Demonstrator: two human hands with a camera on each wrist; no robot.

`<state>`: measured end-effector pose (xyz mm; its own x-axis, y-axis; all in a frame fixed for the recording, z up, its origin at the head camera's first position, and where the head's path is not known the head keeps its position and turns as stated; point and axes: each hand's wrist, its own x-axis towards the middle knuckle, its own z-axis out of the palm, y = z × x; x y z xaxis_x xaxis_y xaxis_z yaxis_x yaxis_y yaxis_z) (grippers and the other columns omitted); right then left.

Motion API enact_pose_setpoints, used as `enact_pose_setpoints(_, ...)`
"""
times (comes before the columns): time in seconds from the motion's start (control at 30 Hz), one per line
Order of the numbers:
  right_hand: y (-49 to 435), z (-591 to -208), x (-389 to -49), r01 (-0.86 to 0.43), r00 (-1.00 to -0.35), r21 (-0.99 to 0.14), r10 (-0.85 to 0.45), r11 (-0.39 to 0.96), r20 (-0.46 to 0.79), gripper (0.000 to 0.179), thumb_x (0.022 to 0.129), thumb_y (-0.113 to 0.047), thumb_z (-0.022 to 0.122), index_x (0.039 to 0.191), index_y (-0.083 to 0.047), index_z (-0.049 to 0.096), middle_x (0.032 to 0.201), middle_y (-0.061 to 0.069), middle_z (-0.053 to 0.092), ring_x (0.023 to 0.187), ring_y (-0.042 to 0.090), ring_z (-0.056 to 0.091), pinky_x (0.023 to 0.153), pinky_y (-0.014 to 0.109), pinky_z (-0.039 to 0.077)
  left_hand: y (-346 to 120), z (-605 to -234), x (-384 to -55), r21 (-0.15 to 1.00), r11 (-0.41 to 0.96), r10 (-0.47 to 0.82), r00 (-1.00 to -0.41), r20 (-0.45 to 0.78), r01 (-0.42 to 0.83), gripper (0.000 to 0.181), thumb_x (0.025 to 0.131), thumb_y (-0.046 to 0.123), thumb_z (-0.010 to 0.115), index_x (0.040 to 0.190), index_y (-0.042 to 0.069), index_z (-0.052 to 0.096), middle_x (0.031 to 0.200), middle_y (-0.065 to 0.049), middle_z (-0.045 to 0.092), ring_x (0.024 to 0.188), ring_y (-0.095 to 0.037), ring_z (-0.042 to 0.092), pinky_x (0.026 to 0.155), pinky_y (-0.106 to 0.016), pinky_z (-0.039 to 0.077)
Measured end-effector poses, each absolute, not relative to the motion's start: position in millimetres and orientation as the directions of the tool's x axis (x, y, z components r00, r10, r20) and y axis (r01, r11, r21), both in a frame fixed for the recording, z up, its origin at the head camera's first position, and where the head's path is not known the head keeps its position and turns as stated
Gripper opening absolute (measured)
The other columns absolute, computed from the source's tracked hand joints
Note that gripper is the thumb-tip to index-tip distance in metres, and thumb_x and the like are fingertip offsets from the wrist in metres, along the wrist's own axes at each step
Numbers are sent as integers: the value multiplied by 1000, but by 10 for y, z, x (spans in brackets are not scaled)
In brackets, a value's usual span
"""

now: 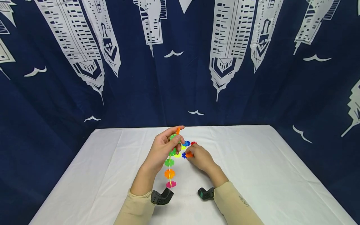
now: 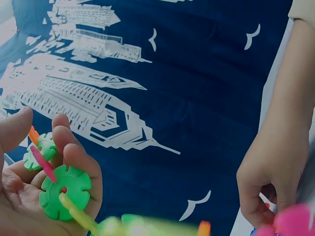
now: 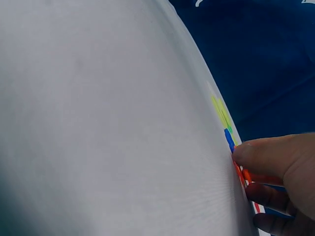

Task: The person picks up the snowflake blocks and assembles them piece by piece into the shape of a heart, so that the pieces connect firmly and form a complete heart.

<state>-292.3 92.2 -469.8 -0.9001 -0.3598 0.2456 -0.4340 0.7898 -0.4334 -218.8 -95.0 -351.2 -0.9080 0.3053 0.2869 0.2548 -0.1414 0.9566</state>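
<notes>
My left hand (image 1: 163, 147) grips a chain of notched plastic flower discs slotted into each other. In the left wrist view a green disc (image 2: 65, 192) lies against the fingers, with a pink disc (image 2: 43, 163) and another green disc (image 2: 40, 151) behind it. The chain's lower part hangs in front of the hand, through an orange disc (image 1: 169, 173) to a pink disc (image 1: 171, 184). Low over the table, my right hand (image 1: 202, 158) pinches an orange disc (image 1: 189, 154) between thumb and fingers; its fingers partly hide it.
Around the right fingertips lie loose discs on the white table (image 1: 239, 175): two blue ones (image 1: 186, 143), a red one (image 1: 193, 143) and yellow ones (image 1: 177, 155). A dark blue printed curtain (image 1: 180, 87) hangs behind the table's far edge.
</notes>
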Motion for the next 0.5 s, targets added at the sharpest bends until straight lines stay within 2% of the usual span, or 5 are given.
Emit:
enact_pose_setpoints(0.17, 936, -4665, -2928, -395, -914, -458, -288, 796, 286, 2, 89, -12, 72, 91, -12, 72, 84, -1, 68, 74, 15, 58, 74, 34, 54, -929, -3532, -2200, 959, -91, 275, -919, 282, 267, 36, 100, 17, 61, 135, 12, 57, 87, 3, 72, 65, -13, 56, 60, -18, 49)
enact_pose_setpoints(0.33, 985, -4624, -2958, -312, -928, -477, -156, 821, 339, 6, 97, -15, 63, 93, -12, 66, 73, 1, 66, 60, 13, 55, 59, 29, 48, -901, -3535, -2204, 963, -51, 248, -931, 268, 264, 33, 98, 17, 64, 130, 15, 55, 88, 5, 75, 64, -12, 57, 58, -18, 46)
enact_pose_setpoints(0.43, 1027, -4521, -2954, -292, -936, -598, -97, 746, 337, 9, 101, -17, 57, 100, -10, 63, 71, 3, 67, 54, 12, 55, 52, 26, 45, -889, -3531, -2201, 959, -28, 241, -930, 279, 281, 32, 97, 16, 65, 127, 13, 55, 90, 2, 75, 64, -13, 57, 58, -19, 46)
enact_pose_setpoints(0.5, 1052, -4399, -2930, -295, -941, -714, -62, 635, 333, 11, 103, -17, 55, 102, -8, 61, 70, 7, 68, 50, 12, 55, 49, 24, 43, -880, -3529, -2201, 954, -8, 240, -926, 293, 300, 32, 96, 17, 67, 126, 13, 57, 92, -4, 75, 64, -14, 57, 58, -20, 46)
